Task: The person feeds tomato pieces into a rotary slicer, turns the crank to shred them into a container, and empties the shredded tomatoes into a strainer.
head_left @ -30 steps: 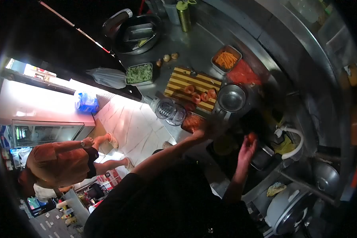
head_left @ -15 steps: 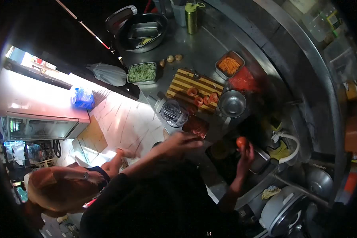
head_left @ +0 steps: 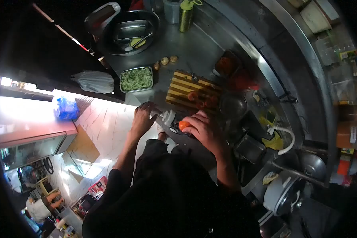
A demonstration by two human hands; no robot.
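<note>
In my right hand (head_left: 204,129) is a small orange-red tomato (head_left: 184,125), pressed near the grater (head_left: 168,118) at the counter's front edge. My left hand (head_left: 142,119) has its fingers curled at the grater's near end, closed on it. Much of the grater is covered by my hands. Just behind lies a striped wooden cutting board (head_left: 180,89), with cut tomato pieces (head_left: 193,96) and a spoon (head_left: 194,77) on it. A metal pan (head_left: 233,105) stands to the right of the board.
A tray of shredded green vegetable (head_left: 136,79) sits at the left, near several onions (head_left: 164,60). Behind them is a large basin (head_left: 152,20). On the right are a container of shredded carrot (head_left: 226,65), the sink (head_left: 250,148) and a white hose (head_left: 291,139).
My right hand has brought the tomato from over the sink leftward to the grater. My left hand has moved to the grater's end. The person at lower left is no longer close by.
</note>
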